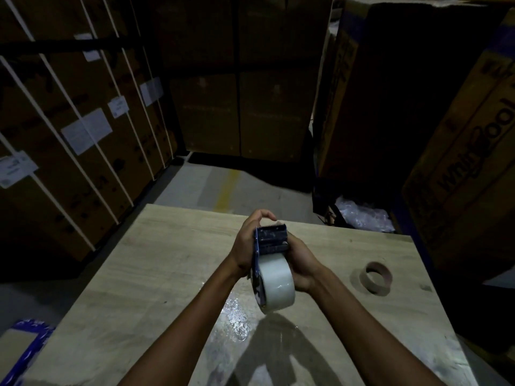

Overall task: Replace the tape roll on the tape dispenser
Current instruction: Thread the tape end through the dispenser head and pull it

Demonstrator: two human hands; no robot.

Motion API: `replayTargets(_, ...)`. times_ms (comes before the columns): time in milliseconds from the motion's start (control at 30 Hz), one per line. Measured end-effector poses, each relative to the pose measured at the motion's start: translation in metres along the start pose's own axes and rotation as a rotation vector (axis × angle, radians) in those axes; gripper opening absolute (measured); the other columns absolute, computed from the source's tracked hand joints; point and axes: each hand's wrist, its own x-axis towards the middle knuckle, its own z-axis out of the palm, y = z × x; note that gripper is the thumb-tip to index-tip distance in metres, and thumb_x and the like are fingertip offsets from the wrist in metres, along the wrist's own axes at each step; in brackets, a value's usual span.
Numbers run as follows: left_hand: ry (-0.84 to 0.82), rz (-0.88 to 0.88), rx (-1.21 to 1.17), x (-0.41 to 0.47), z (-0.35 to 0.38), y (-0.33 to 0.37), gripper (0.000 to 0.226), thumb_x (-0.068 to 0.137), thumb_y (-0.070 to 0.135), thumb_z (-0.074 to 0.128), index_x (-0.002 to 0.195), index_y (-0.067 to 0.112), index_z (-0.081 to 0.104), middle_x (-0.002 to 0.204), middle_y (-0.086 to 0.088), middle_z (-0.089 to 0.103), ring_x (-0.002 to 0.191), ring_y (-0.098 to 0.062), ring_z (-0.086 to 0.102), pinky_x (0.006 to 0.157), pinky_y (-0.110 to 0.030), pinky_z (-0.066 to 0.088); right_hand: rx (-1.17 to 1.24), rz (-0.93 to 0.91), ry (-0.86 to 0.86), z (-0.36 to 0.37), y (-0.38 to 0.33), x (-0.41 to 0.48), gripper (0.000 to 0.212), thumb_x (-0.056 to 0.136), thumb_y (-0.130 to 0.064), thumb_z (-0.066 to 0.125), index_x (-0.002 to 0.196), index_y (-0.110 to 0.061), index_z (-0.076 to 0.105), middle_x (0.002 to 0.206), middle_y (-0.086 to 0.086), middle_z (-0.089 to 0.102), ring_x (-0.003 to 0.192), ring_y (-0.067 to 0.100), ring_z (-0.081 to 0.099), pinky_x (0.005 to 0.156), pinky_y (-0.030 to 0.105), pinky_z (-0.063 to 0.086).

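Note:
I hold a blue tape dispenser [271,238] above the wooden table [156,263], its toothed blade pointing away from me. A full white tape roll [277,285] sits on its hub, nearest to me. My left hand [246,243] grips the dispenser's left side, with its fingers arched over the blade end. My right hand [302,264] wraps round the right side, beside the roll. An empty brown cardboard core [376,277] lies on the table to the right, apart from both hands.
Tall cardboard boxes [83,129] with white straps and labels line the left, back and right. A strip of concrete floor [237,185] runs beyond the table's far edge. Crumpled clear plastic [362,215] lies at the right. A blue-edged carton [25,346] shows at lower left.

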Motion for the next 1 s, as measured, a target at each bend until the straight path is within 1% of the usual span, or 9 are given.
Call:
replayTargets(67,0.026,0.001,-0.073,-0.002,-0.001,0.002,0.027,0.085,0.030,0.045,0.101,0.010,0.054,0.081,-0.019,0.061,0.073,-0.031,0.056,0.066,-0.037,0.047,0.095,0.054,-0.038,-0.001,0.013,-0.003,0.069,0.085,-0.068,0.057,0.112,-0.006,0.070,0.105,0.023,0.065,0.092,0.041,0.064,0.088,0.050,0.049)
replayTargets(133,0.061,-0.008,-0.190,-0.002,-0.005,0.006,0.022,0.086,0.028,0.044,0.096,0.011,0.052,0.080,-0.015,0.059,0.071,-0.029,0.055,0.066,-0.035,0.047,0.156,0.145,-0.048,-0.004,0.031,-0.004,0.080,0.082,-0.074,0.055,0.120,-0.005,0.068,0.117,0.025,0.065,0.104,0.046,0.064,0.093,0.058,0.050)
replayTargets(200,0.077,-0.025,-0.265,0.000,-0.010,0.009,0.019,0.086,0.028,0.044,0.093,0.011,0.049,0.082,-0.015,0.055,0.072,-0.029,0.054,0.065,-0.034,0.048,0.241,0.184,-0.078,0.002,0.043,-0.008,0.075,0.085,-0.069,0.054,0.121,-0.004,0.068,0.128,0.025,0.062,0.114,0.048,0.061,0.092,0.059,0.052)
replayTargets(333,0.024,-0.056,-0.319,-0.006,-0.017,0.013,0.021,0.081,0.032,0.053,0.088,0.013,0.046,0.079,-0.012,0.054,0.071,-0.028,0.054,0.062,-0.032,0.048,0.322,0.055,-0.018,0.017,0.048,-0.009,0.030,0.098,-0.027,0.051,0.100,0.000,0.063,0.087,0.017,0.072,0.070,0.029,0.072,0.055,0.034,0.060)
replayTargets(467,-0.084,-0.119,-0.251,-0.012,-0.038,0.015,0.040,0.075,0.038,0.068,0.099,0.012,0.051,0.100,-0.021,0.056,0.089,-0.033,0.060,0.082,-0.039,0.050,0.348,0.107,-0.155,0.017,0.049,-0.004,0.041,0.084,-0.026,0.066,0.116,-0.003,0.059,0.107,0.016,0.063,0.066,0.025,0.068,0.047,0.027,0.053)
replayTargets(567,-0.164,-0.147,-0.208,-0.016,-0.052,0.020,0.025,0.083,0.030,0.064,0.100,0.014,0.056,0.115,-0.025,0.048,0.108,-0.036,0.046,0.096,-0.050,0.032,0.289,0.111,-0.148,0.009,0.052,-0.002,0.050,0.082,-0.030,0.071,0.122,-0.003,0.056,0.107,0.017,0.063,0.064,0.024,0.066,0.045,0.026,0.051)
replayTargets(734,-0.156,-0.057,-0.068,-0.019,-0.071,0.030,0.006,0.085,0.007,0.057,0.088,0.011,0.058,0.089,-0.007,0.060,0.076,-0.016,0.057,0.066,-0.025,0.047,0.324,0.118,-0.037,0.013,0.046,-0.009,0.040,0.094,-0.035,0.060,0.121,-0.005,0.060,0.100,0.016,0.064,0.062,0.026,0.067,0.045,0.029,0.053)
replayTargets(900,-0.170,-0.046,0.113,-0.020,-0.092,0.031,0.010,0.077,0.003,0.069,0.078,0.013,0.071,0.077,-0.002,0.066,0.070,-0.017,0.057,0.059,-0.026,0.045,0.346,0.091,0.048,0.011,0.044,-0.012,0.034,0.092,-0.029,0.061,0.117,-0.007,0.067,0.090,0.013,0.072,0.066,0.026,0.072,0.052,0.030,0.058)
replayTargets(1000,-0.180,-0.094,0.144,-0.020,-0.100,0.029,0.009,0.075,0.005,0.070,0.076,0.012,0.074,0.076,-0.003,0.066,0.071,-0.021,0.053,0.061,-0.031,0.038,0.325,0.059,0.045,0.004,0.046,-0.009,0.036,0.093,-0.026,0.060,0.124,-0.008,0.067,0.105,0.012,0.072,0.081,0.025,0.071,0.067,0.032,0.059)
